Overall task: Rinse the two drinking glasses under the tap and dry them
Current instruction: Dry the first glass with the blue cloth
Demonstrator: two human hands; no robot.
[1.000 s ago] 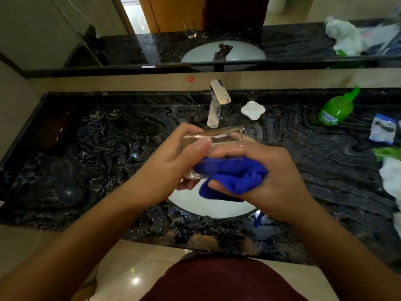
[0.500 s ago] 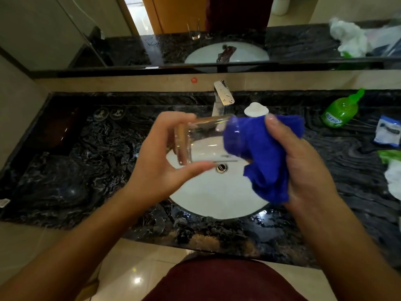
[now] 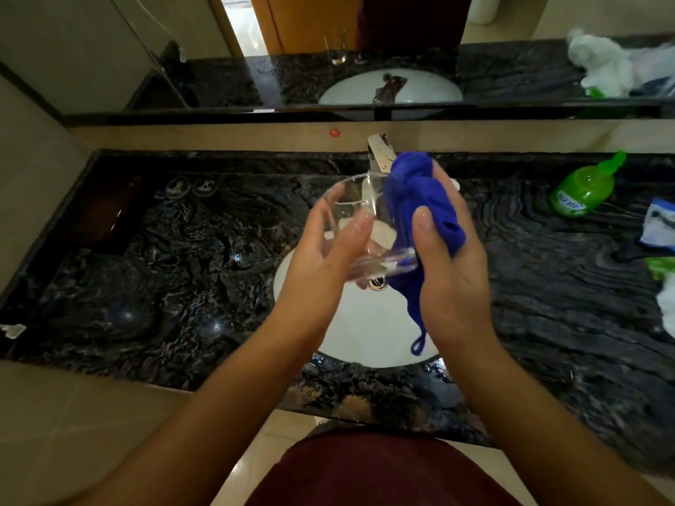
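Head view: dark marbled desk [image 3: 153, 272] surrounds a white sink [image 3: 350, 323], with a tap [image 3: 380, 155] at its back. Right of it lies a green bottle [image 3: 582, 188]. Over the sink, the left hand [image 3: 325, 257] grips a tilted glass [image 3: 361, 228], fingers curled round it. The right hand [image 3: 449, 272] holds a blue cloth [image 3: 420, 202] bunched against the glass, thumb pinching it.

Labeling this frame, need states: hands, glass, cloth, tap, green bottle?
left hand: grips the glass
right hand: holds the blue cloth
drinking glass: tilted, over the basin
blue cloth: bunched against the glass
tap: no water visible
green bottle: lying down, capped
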